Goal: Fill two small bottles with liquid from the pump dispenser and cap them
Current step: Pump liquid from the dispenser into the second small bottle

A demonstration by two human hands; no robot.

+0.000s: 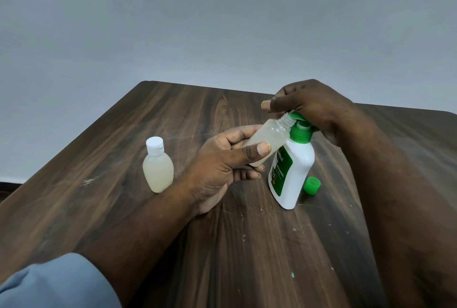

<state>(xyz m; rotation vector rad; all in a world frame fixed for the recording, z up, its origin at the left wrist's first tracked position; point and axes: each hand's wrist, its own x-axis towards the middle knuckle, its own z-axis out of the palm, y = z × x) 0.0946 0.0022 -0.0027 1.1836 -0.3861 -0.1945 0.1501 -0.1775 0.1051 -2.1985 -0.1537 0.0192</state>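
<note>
Furthest left of the left grip (222, 161), and apart from it, the capped bottle (158, 169) stands upright on the bench (173, 233). It holds pale cloudy liquid and its white flip cap is on, so it is judged finished and set aside out of the working area. The left grip is closed on the open bottle (268, 139), with the thumb across the near face and the fingers wrapped behind and beneath. The bottle is carried clear of the bench and tilted, with its bare threaded neck pointing up and to the right. That tilt is judged deliberate, since it brings the mouth right up to the nozzle, which is hidden under the right grip. Pale liquid shows inside, but the level cannot be read. The pump dispenser (291, 171) stands just right of the left grip on the bench, and the open bottle crosses in front of its shoulder. The right grip (314, 107) lies over the green pump head, one digit extended leftward above the bottle mouth. Whether the other fingers curl round the head or press flat cannot be told. The hold is judged to serve both pumping and steadying the dispenser. Below the right grip, a green cap (312, 185) lies on its side beside the dispenser's base, parked within reach. Filling of the second bottle is judged under way. Capping remains, and no cap for it is seen.
</note>
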